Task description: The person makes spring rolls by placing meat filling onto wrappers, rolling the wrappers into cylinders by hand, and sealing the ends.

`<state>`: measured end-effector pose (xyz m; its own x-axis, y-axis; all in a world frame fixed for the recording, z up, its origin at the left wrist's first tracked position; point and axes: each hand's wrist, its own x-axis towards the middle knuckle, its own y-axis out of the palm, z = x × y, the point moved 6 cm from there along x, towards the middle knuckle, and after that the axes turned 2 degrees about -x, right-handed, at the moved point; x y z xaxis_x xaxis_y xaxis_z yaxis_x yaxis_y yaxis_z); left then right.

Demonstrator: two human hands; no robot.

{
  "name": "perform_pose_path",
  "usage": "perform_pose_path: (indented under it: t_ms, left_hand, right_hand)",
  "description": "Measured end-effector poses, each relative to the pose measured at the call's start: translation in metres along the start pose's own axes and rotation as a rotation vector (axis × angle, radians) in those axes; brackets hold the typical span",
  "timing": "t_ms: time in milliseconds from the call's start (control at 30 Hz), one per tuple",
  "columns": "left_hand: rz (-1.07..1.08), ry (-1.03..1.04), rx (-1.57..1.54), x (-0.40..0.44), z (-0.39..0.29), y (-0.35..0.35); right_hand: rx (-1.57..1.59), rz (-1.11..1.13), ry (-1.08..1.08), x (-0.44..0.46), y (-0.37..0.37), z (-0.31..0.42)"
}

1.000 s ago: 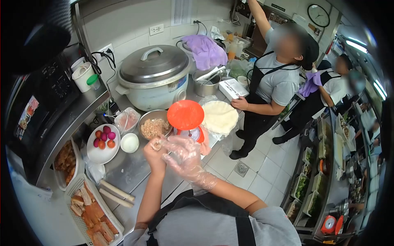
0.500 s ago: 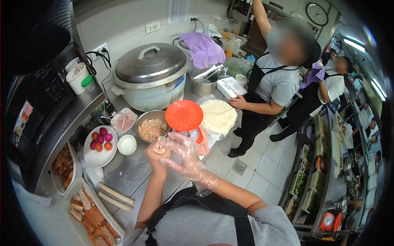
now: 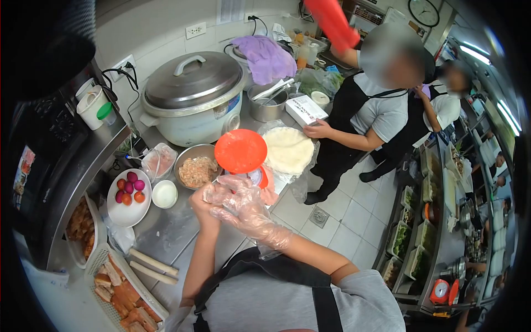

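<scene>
My left hand is bare and curled closed near the front of the steel counter. Something pale seems to be in its grip, but the other hand covers it. My right hand, in a clear plastic glove, lies over the top of the left with its fingers curved and apart. Just beyond them are a metal bowl of minced filling and a scale with an orange-red pan. A stack of round white dough sheets is right of the scale. A small white bowl stands to the left.
A large lidded cooker stands behind the bowls. An oval plate holds several eggs and tomatoes. Two rolling pins and a basket of meat are at lower left. A co-worker touches a white box and raises something red.
My gloved right hand has closed in over the left, covering the small pale piece seen there earlier. The co-worker's raised hand has come down with a red object. The view has shifted slightly.
</scene>
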<state>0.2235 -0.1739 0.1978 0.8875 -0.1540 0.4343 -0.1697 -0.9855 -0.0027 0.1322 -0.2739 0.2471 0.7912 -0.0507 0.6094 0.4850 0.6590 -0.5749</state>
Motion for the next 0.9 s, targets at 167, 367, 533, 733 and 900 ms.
perform_pose_path:
  t_ms: [167, 367, 533, 733, 900]
  left_hand:
    - [0.034, 0.000, -0.005, 0.003, 0.000, 0.005]
    - [0.113, -0.026, 0.026, 0.001, 0.015, 0.007]
    - [0.240, -0.163, -0.053, -0.001, 0.009, 0.017]
    - [0.244, 0.148, 0.208, 0.005, 0.022, 0.004]
    - [0.171, -0.061, -0.014, 0.007, 0.005, 0.001]
  right_hand:
    - [-0.162, 0.027, -0.061, 0.014, -0.018, 0.011]
    - [-0.181, 0.065, -0.119, 0.020, -0.022, 0.003]
    - [-0.140, -0.025, -0.091, 0.021, -0.033, 0.012]
    - [-0.230, 0.001, -0.309, 0.025, -0.021, 0.012]
    - [-0.247, 0.018, -0.228, 0.025, -0.016, 0.012]
